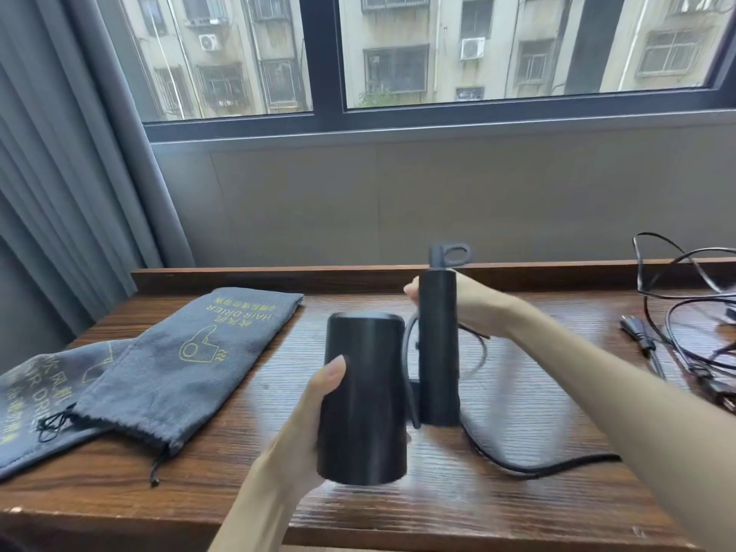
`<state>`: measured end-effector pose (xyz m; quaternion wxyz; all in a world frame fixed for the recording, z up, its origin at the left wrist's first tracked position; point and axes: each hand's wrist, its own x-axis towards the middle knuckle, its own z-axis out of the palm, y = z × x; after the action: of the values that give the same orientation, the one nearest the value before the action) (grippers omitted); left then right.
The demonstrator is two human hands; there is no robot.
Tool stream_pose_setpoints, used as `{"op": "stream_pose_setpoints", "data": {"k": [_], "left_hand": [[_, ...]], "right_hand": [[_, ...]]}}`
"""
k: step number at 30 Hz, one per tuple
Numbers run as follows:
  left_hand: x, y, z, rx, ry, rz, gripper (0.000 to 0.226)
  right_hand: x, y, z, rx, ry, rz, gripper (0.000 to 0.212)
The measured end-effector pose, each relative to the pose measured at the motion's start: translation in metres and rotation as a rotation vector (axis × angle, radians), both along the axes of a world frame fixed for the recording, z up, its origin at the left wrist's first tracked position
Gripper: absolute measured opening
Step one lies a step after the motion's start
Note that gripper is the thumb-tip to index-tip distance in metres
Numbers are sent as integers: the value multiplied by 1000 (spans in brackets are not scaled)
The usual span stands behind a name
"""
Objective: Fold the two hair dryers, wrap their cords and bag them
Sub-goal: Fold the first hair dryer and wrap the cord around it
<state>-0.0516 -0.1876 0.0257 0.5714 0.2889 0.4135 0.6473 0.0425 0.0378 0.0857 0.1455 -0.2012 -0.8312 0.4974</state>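
I hold a black hair dryer above the wooden table. My left hand grips its wide barrel, and my right hand grips its slim handle, which stands parallel to the barrel. A hanging loop tops the handle. The dryer's black cord curves down from the handle onto the table at the right. Two grey drawstring bags lie at the left: one printed with "HAIR DRIER", overlapping another at the far left. A second dryer is not clearly visible.
A tangle of black cord with a plug lies at the table's right end. A raised wooden lip runs along the back edge, under a window. A grey curtain hangs at the left.
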Motion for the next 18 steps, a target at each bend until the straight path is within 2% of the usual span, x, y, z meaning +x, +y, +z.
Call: {"op": "stream_pose_setpoints", "data": {"k": [1, 4, 6, 9, 11, 15, 18], "left_hand": [[-1, 3, 3, 32, 4, 18, 80], [-3, 14, 8, 88, 46, 95, 80], [-3, 19, 11, 130, 53, 142, 74], [-7, 25, 16, 174, 34, 254, 65], [-11, 28, 15, 186, -8, 338, 66], [-17, 33, 8, 172, -5, 449, 68], [-22, 36, 3, 149, -5, 517, 72]], "right_hand": [[-1, -4, -13, -5, -15, -1, 21], [3, -17, -47, 52, -71, -45, 45], [7, -24, -64, 130, -70, -63, 30], [18, -35, -80, 173, -39, -119, 46], [27, -39, -84, 202, -16, -142, 46], [52, -46, -90, 422, -117, -81, 40], [70, -49, -92, 570, -152, -64, 47]]}}
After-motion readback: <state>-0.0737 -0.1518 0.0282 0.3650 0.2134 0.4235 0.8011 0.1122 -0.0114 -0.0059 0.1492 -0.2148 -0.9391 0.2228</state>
